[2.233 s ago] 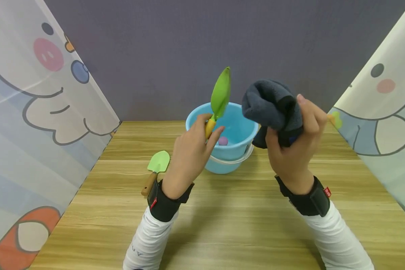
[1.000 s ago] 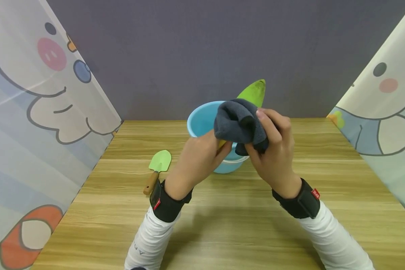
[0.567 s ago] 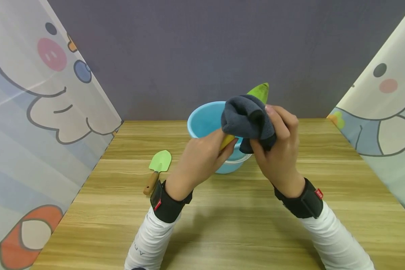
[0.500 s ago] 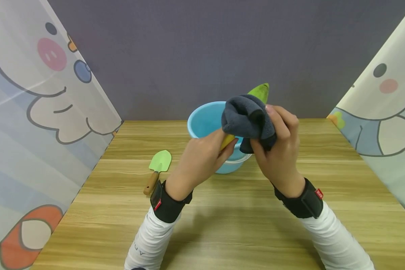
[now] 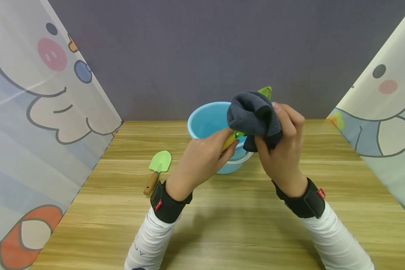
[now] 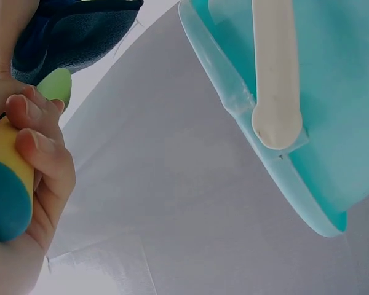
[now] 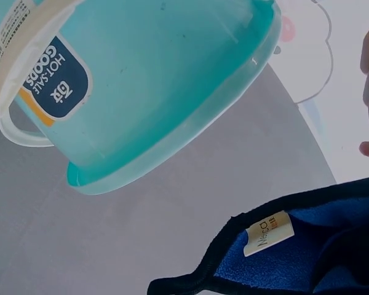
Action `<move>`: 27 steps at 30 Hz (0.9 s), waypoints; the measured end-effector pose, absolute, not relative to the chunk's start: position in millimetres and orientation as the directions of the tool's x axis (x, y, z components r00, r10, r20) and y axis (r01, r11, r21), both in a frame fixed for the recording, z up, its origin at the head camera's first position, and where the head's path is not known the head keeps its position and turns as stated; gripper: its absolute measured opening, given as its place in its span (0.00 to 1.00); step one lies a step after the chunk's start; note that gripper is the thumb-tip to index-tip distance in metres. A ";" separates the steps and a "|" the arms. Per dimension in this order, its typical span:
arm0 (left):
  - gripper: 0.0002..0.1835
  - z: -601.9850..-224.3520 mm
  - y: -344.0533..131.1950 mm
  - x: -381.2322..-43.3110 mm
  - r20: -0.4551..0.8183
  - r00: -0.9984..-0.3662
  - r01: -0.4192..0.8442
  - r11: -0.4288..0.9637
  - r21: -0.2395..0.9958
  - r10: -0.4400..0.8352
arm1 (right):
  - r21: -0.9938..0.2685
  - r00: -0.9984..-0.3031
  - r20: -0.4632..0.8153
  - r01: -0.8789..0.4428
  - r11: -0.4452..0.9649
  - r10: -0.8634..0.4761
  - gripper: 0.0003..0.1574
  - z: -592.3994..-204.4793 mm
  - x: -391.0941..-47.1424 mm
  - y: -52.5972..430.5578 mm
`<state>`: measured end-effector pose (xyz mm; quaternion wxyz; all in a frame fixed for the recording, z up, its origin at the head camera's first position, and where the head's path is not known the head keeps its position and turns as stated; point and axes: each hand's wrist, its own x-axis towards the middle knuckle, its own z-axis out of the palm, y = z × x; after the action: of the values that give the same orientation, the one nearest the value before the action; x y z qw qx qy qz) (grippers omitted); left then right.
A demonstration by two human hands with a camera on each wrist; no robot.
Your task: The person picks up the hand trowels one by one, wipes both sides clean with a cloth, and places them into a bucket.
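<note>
In the head view my left hand [image 5: 204, 155] grips the yellow handle of a green-bladed garden trowel [image 5: 228, 142], tilted up to the right. The handle's blue-green end shows in the left wrist view. My right hand [image 5: 287, 146] holds a bunched dark grey-blue cloth [image 5: 251, 114] against the blade, most of which it hides; the green tip and neck show. A blue lining with a label is visible on the cloth [image 7: 332, 236] in the right wrist view. Behind both hands stands a light blue bucket [image 5: 202, 122], partly covered by them.
A second trowel [image 5: 160, 162] with a light green blade and wooden handle lies on the wood-grain table [image 5: 256, 240], left of my left hand. The bucket's white carrying handle [image 6: 275, 74] hangs at its side. A grey wall [image 5: 222, 48] rises behind, with cartoon-printed sheets on both sides.
My hands have come together; the trowel has tilted right and the cloth has moved left onto its blade. Over the last second the cloth has slid toward the tip, uncovering the blade's neck.
</note>
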<state>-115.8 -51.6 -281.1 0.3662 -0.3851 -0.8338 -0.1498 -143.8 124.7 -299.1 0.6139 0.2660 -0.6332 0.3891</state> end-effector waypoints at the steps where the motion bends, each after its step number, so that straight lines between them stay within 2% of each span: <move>1: 0.11 -281.1 -51.5 -115.7 0.726 -0.433 0.753 0.657 -0.035 0.534 | -0.170 -0.108 0.984 -0.813 0.556 0.143 0.27 -298.8 -143.6 125.0; 19: 0.12 -284.3 -51.6 -116.4 0.703 -0.424 0.753 0.654 -0.077 0.571 | -0.251 -0.166 0.965 -0.807 0.535 0.202 0.28 -292.9 -146.2 132.6; 27: 0.11 -281.8 -53.0 -117.0 0.701 -0.406 0.752 0.650 -0.108 0.587 | -0.269 -0.172 0.959 -0.808 0.524 0.226 0.29 -288.5 -147.2 135.6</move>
<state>-117.0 -53.0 -281.8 0.3671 -0.4029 -0.8308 -0.1127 -147.2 135.6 -288.5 0.6010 0.2297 -0.6332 0.4303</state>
